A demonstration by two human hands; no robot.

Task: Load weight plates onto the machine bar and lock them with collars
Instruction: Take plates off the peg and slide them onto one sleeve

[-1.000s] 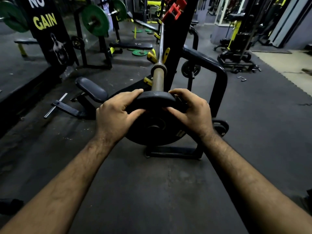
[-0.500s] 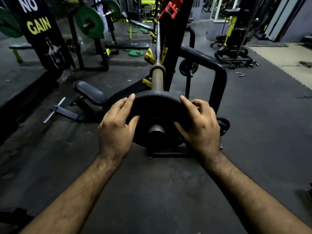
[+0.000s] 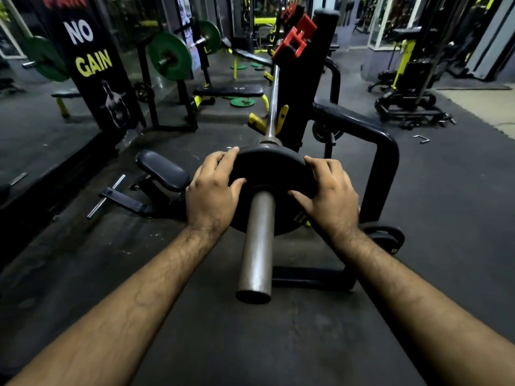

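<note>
- Black rubber-look plate (image 3: 271,174) sits threaded on the bar (image 3: 256,246), gripped at its rim by both hands: the left hand (image 3: 213,195) clasps the left edge, fingers (image 3: 223,160) curled over the top and thumb pressed on the face; the right hand (image 3: 330,190) does the same on the right edge.
- Open room: the bar's bare sleeve sticks out well toward the camera past the plate, with nothing on it; just behind the plate, the bar's collar ring (image 3: 269,141) stands close.
- Half a second back, only the bar's tip showed in the plate's hole; now the plate has slid far along the sleeve, and the hands have gone with it.
- Dull grey metal on the sleeve, round and smooth with a flat end; the thinner shaft beyond is shinier.
- Thick black tube frame (image 3: 387,162) bends around on the right; a padded seat (image 3: 164,169) lies left, on the dark matte floor (image 3: 223,344).
- Green plates (image 3: 170,55) hang on a far rack.
</note>
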